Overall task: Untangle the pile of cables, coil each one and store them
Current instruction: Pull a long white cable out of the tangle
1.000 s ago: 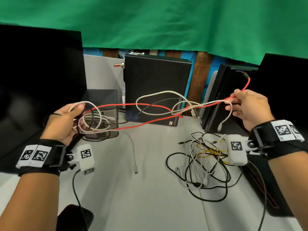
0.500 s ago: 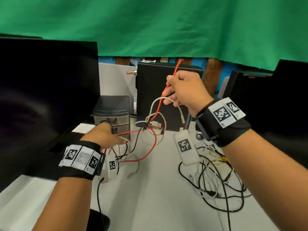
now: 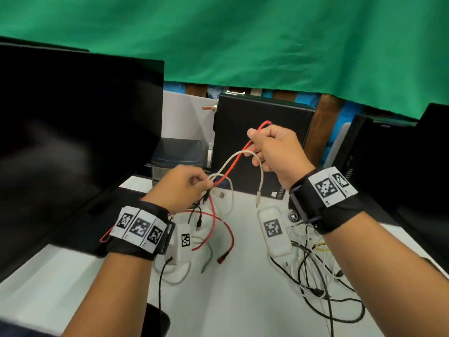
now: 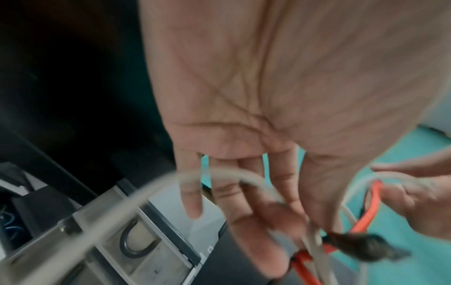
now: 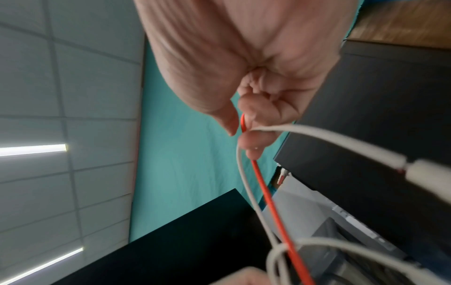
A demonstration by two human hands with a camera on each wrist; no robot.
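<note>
While raised, right hand (image 3: pixel 274 152) seemingly pinches red cable (image 3: pixel 233 164).

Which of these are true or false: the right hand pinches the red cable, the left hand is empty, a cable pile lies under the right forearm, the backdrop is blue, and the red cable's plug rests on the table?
1. The right hand pinches the red cable. True.
2. The left hand is empty. False: it holds a bunch of red, white and black cables.
3. A cable pile lies under the right forearm. True.
4. The backdrop is blue. False: it is green.
5. The red cable's plug rests on the table. True.
</note>
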